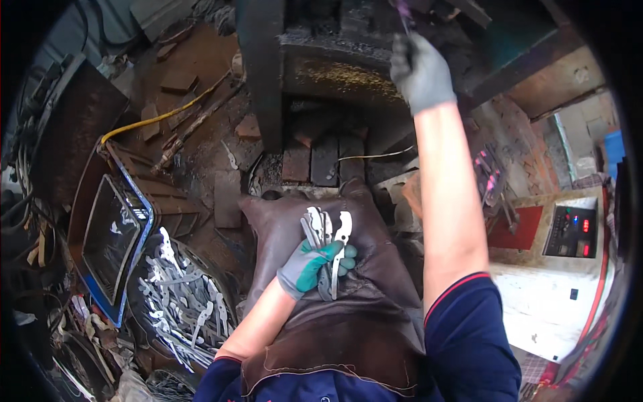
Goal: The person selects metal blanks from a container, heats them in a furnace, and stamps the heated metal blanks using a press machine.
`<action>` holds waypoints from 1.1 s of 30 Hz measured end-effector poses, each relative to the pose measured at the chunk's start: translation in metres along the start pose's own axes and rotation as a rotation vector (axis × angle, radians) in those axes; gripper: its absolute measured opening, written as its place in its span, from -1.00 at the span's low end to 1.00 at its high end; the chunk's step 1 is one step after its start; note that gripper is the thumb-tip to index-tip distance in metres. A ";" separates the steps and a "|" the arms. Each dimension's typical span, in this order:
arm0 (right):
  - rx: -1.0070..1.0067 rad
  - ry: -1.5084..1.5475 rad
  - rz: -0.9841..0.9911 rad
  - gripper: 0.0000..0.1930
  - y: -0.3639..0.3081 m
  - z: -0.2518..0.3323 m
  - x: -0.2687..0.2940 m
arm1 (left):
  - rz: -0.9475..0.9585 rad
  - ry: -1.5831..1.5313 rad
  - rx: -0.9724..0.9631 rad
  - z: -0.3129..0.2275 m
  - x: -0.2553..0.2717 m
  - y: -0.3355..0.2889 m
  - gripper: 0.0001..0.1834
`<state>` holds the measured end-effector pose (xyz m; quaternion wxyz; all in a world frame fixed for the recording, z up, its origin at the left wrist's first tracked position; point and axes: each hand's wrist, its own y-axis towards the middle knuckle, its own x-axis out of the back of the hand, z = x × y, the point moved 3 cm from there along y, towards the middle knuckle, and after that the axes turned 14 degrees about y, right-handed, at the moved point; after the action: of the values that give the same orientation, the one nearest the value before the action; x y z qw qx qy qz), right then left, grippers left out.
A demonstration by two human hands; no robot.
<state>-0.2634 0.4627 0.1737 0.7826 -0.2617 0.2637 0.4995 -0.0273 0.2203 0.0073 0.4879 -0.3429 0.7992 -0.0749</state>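
Note:
My left hand [311, 266], in a grey and green glove, is closed round a small bunch of flat metal blade blanks [319, 226] above my apron-covered lap. One pale blank [345, 228] with a hole stands apart from the bunch, held near its middle by the fingertips. My right arm stretches far forward, and my right hand [423, 74], in a grey glove, is closed at a dark metal frame [268, 74]. From its fingers sticks up a thin purplish strip [404, 12], blurred, its kind unclear. The fingertips there are partly hidden.
A round container heaped with similar blanks [194, 301] stands at my left, beside a blue-rimmed tilted crate [127, 201]. A yellow hose [157, 119] crosses the brick-strewn floor. At right is a white machine box with a lit control panel [571, 228]; purplish-glowing pieces [487, 171] lie behind it.

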 end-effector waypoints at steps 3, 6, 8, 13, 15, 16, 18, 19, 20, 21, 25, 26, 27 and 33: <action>0.178 -0.356 0.070 -0.70 -0.104 -0.028 0.005 | 0.001 0.014 -0.016 -0.004 0.001 -0.007 -0.77; 0.043 -0.536 0.128 -0.78 -0.172 -0.078 -0.031 | 0.014 0.047 -0.013 0.001 0.002 -0.002 -0.77; 0.018 -0.839 0.631 -0.68 -0.190 -0.107 -0.092 | 0.149 0.057 -0.169 0.010 0.012 -0.001 -0.76; 0.065 -0.515 0.615 -0.65 -0.196 -0.096 -0.032 | 0.042 0.163 -0.149 -0.003 -0.005 -0.005 -0.74; 0.016 -0.501 0.285 -0.71 -0.190 -0.075 0.062 | -0.045 0.056 -0.058 0.001 -0.001 -0.006 -0.75; -0.140 -0.202 -0.009 -0.71 -0.197 -0.065 0.109 | -0.067 0.072 -0.033 0.003 0.007 -0.006 -0.75; -0.046 0.165 -0.283 -0.75 -0.208 -0.039 0.204 | -0.070 0.035 -0.003 0.010 0.015 -0.003 -0.74; -0.002 0.213 -0.396 -0.72 -0.212 -0.025 0.251 | -0.062 -0.008 -0.036 0.008 0.008 -0.002 -0.76; 0.032 0.266 -0.506 -0.68 -0.218 -0.011 0.282 | -0.080 0.016 -0.046 0.007 0.005 -0.002 -0.77; 0.092 0.193 -0.597 -0.64 -0.221 0.008 0.291 | -0.066 0.033 -0.036 0.009 0.007 0.001 -0.77; 0.164 -0.116 -0.786 -0.56 -0.203 0.060 0.327 | -0.077 0.104 -0.018 0.009 -0.006 0.006 -0.76; 0.165 -0.107 -0.785 -0.56 -0.202 0.061 0.336 | -0.079 0.112 -0.019 0.009 -0.008 0.007 -0.76; 0.232 -0.167 -0.744 -0.61 -0.196 0.060 0.333 | -0.089 0.104 -0.013 0.010 -0.006 0.005 -0.76; 0.366 -0.077 -0.446 -0.78 -0.238 0.035 0.267 | -0.065 0.054 -0.018 0.010 -0.009 0.006 -0.80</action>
<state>0.0578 0.5718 0.0536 0.9167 -0.1483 0.2556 0.2689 -0.0194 0.2320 0.0060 0.4603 -0.3708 0.8013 -0.0926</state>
